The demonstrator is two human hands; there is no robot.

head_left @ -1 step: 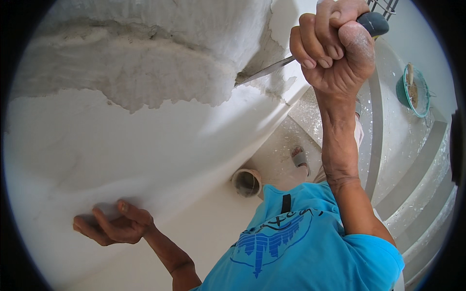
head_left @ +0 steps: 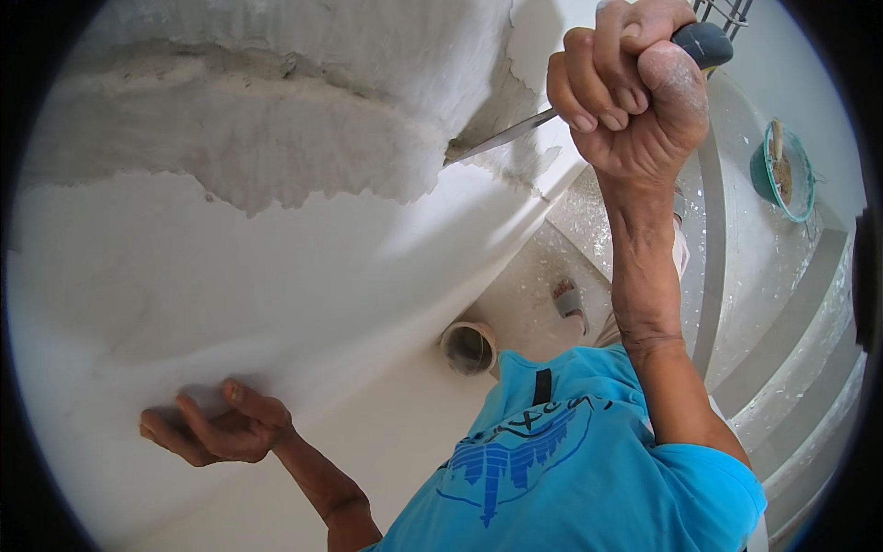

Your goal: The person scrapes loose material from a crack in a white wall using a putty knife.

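My right hand was fisted tight around the scraper, its blade tip at the flaking plaster; left hand, fingers half-curled, rested on the white wall.

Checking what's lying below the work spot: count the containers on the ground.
2: a round pot below the wall, beside the blue shirt, and a green bucket at the right by the steps. Others may be hidden.

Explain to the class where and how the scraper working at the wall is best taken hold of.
Grip the scraper by its dark rounded handle, coming from the end away from the wall. The thin metal blade runs off to the peeling plaster edge, so it stays free. The right hand shows this: a full fist round the handle. The left hand rests on the white wall.
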